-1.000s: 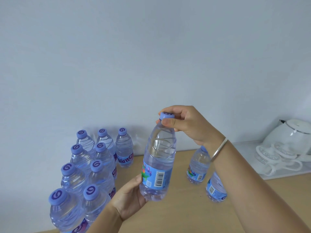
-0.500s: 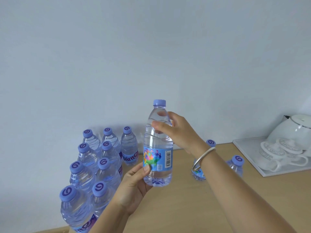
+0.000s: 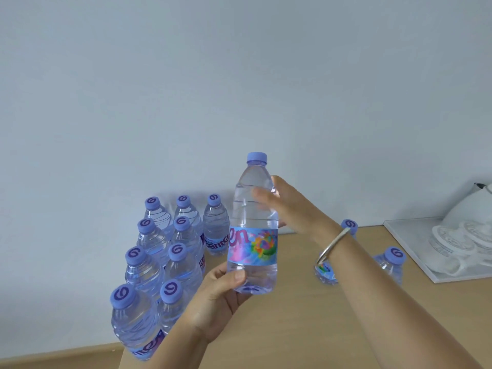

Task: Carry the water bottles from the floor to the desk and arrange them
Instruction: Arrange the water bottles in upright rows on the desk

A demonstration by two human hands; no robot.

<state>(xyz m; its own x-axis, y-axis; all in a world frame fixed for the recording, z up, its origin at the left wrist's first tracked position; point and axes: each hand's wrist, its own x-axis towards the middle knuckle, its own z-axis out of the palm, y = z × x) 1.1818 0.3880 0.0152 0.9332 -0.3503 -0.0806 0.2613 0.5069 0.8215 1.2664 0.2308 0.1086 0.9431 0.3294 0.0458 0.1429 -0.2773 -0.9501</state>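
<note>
Above the desk (image 3: 306, 328), a left hand (image 3: 215, 304) grips an upright water bottle (image 3: 253, 230) at its base; the right hand (image 3: 287, 206), at two o'clock, curls around its shoulder.

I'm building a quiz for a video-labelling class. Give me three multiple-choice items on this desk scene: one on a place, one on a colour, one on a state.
1. Where does the white tray stand?
A. At the desk's right edge
B. Among the grouped bottles on the left
C. On the floor

2. What colour are the bottle caps?
A. Red
B. Purple-blue
C. Green

3. How is the bottle in the middle held?
A. Lying flat on the desk
B. Upright in both hands
C. Upside down in one hand

Key:
1 A: the tray sits far right on the desk, with white crockery on it.
2 B: the held bottle's cap and the grouped bottles' caps are purple-blue.
3 B: the left hand grips the base of the held bottle and the right hand its upper body, cap up.
</note>
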